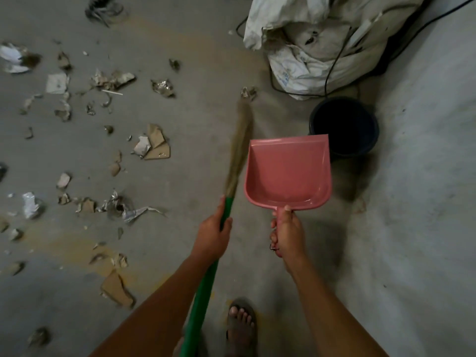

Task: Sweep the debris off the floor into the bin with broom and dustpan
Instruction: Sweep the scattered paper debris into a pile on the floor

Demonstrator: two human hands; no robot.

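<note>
While the left hand wraps the broom by its smooth green handle, the right hand grips the glossy pink dustpan before a round dark bin, crumpled debris strewn leftward on rough concrete.

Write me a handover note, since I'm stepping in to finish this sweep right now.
Left hand grips the green broom handle; bristles point forward.
Right hand grips the pink dustpan, which is empty.
Dark bin sits just ahead on the right, beside white sacks.
Done: nothing collected.
Left: paper and cardboard debris lies scattered on the left; sweep it up and tip it into the bin.
</note>
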